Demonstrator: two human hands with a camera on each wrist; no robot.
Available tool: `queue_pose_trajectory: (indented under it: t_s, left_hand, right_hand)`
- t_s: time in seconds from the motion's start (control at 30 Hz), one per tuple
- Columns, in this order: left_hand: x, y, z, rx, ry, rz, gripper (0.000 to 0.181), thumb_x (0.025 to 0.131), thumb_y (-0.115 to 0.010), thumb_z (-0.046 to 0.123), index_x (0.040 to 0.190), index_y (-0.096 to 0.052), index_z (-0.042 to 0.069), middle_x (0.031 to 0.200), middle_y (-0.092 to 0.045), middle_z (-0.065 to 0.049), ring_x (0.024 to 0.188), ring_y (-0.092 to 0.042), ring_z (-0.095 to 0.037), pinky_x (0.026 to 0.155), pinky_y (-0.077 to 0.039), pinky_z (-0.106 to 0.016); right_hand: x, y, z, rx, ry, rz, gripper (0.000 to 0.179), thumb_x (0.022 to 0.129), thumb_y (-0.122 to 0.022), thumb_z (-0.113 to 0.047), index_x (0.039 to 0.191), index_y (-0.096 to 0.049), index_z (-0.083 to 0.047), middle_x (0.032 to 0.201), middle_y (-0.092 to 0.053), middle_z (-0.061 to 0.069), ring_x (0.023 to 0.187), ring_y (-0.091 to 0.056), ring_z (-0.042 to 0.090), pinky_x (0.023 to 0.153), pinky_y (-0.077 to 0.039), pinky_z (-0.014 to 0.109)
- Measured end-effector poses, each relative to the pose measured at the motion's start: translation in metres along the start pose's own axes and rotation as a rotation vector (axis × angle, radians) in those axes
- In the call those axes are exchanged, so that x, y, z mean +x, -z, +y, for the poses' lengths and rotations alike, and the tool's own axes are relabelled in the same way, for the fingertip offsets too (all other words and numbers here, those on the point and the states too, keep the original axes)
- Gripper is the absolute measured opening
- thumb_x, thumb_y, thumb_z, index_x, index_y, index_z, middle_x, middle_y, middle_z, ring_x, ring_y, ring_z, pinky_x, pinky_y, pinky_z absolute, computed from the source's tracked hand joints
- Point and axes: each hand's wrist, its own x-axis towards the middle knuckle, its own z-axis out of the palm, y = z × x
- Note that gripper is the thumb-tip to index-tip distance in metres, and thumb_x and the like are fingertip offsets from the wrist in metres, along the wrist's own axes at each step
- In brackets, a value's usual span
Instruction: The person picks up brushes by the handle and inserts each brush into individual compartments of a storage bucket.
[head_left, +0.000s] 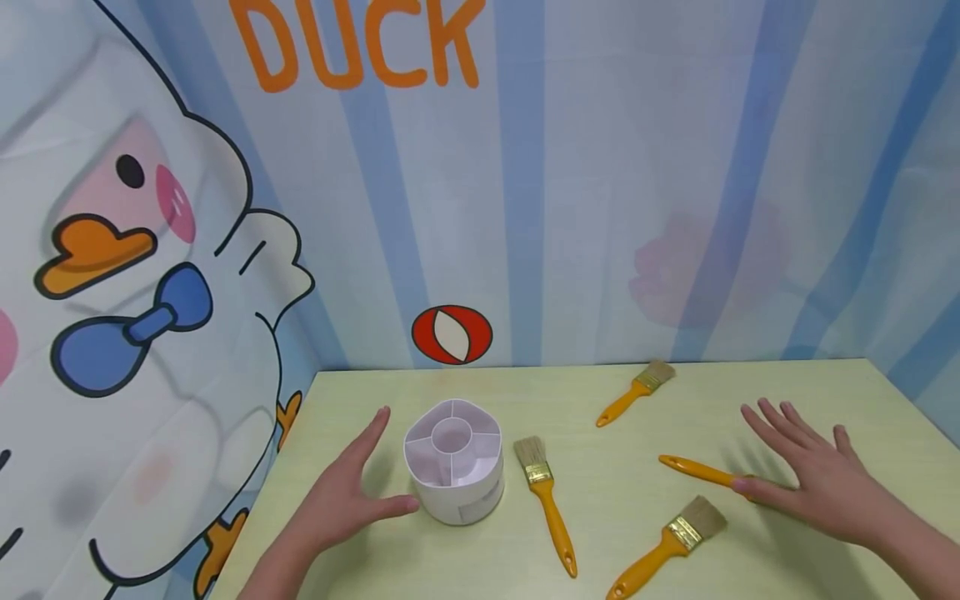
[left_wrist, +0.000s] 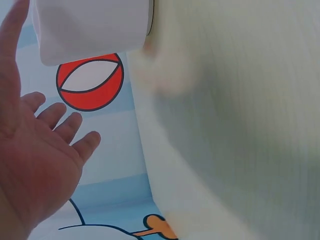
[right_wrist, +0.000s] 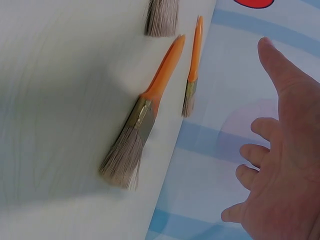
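Note:
A white round desk organizer [head_left: 459, 503] with several compartments around a central cup stands on the table. My left hand [head_left: 341, 504] hovers at its left, thumb and fingers spread, holding nothing; the thumb tip is close to the wall, and whether it touches cannot be told. In the left wrist view the organizer [left_wrist: 95, 30] appears beyond the thumb. Over at the right, my right hand [head_left: 825, 479] is spread above a paintbrush [head_left: 693, 470] with an orange handle, whose bristles it hides in the head view. The right wrist view shows that brush's bristles [right_wrist: 122, 157] apart from the palm.
Other orange-handled paintbrushes lie on the pale table [head_left: 360, 392]: one brush [head_left: 551, 508] right of the organizer, another brush [head_left: 636, 393] near the back edge, a third brush [head_left: 667, 546] at the front. A printed duck curtain [head_left: 585, 208] hangs behind.

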Motion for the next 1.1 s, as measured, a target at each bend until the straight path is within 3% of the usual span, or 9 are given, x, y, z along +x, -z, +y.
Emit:
queue_pose_trajectory:
  t_s: [0.13, 0.27, 0.43, 0.77, 1.1]
  left_hand:
    - [0.003, -0.005, 0.000, -0.118, 0.007, 0.007, 0.126, 0.077, -0.093, 0.057, 0.173, -0.019, 0.025, 0.177, -0.024, -0.007, 0.161, -0.027, -0.039, 0.126, -0.033, -0.064]
    - [0.005, -0.009, 0.000, -0.327, -0.013, 0.006, 0.118, 0.082, -0.095, 0.041, 0.173, -0.021, 0.022, 0.176, -0.027, -0.005, 0.161, -0.030, -0.031, 0.126, -0.035, -0.049]
    - [0.007, -0.014, -0.001, -0.523, -0.021, -0.002, 0.109, 0.087, -0.093, 0.024, 0.172, -0.024, 0.020, 0.175, -0.031, -0.006, 0.160, -0.032, -0.029, 0.123, -0.039, -0.042]
    - [0.011, -0.022, -0.004, -0.688, -0.024, -0.013, 0.102, 0.088, -0.089, 0.005, 0.170, -0.030, 0.014, 0.173, -0.034, -0.010, 0.159, -0.034, -0.030, 0.119, -0.043, -0.036]
    - [0.013, -0.029, 0.000, -0.728, 0.034, 0.019, 0.090, 0.085, -0.092, 0.008, 0.162, -0.045, 0.014, 0.167, -0.046, -0.009, 0.155, -0.041, -0.031, 0.115, -0.048, -0.035]
  right_hand:
    - [0.005, -0.002, -0.007, 0.050, 0.041, 0.001, 0.099, 0.098, -0.076, -0.047, 0.173, -0.019, -0.018, 0.172, -0.021, 0.030, 0.161, -0.008, 0.053, 0.113, 0.012, 0.089]
    - [0.010, -0.004, -0.017, 0.084, 0.060, -0.013, 0.097, 0.098, -0.077, -0.046, 0.172, -0.022, -0.016, 0.171, -0.025, 0.030, 0.160, -0.010, 0.053, 0.116, 0.008, 0.088]
    - [0.017, -0.008, -0.031, 0.100, 0.065, -0.036, 0.097, 0.097, -0.077, -0.048, 0.171, -0.026, -0.013, 0.171, -0.026, 0.030, 0.159, -0.013, 0.053, 0.118, 0.004, 0.086]
    - [0.031, -0.015, -0.055, 0.166, 0.105, -0.066, 0.092, 0.097, -0.077, -0.050, 0.169, -0.034, -0.011, 0.172, -0.028, 0.026, 0.159, -0.018, 0.053, 0.123, -0.004, 0.082]
    - [0.046, -0.026, -0.088, 0.258, 0.137, -0.152, 0.093, 0.096, -0.077, -0.054, 0.165, -0.039, -0.006, 0.173, -0.029, 0.021, 0.159, -0.021, 0.050, 0.125, -0.015, 0.076]
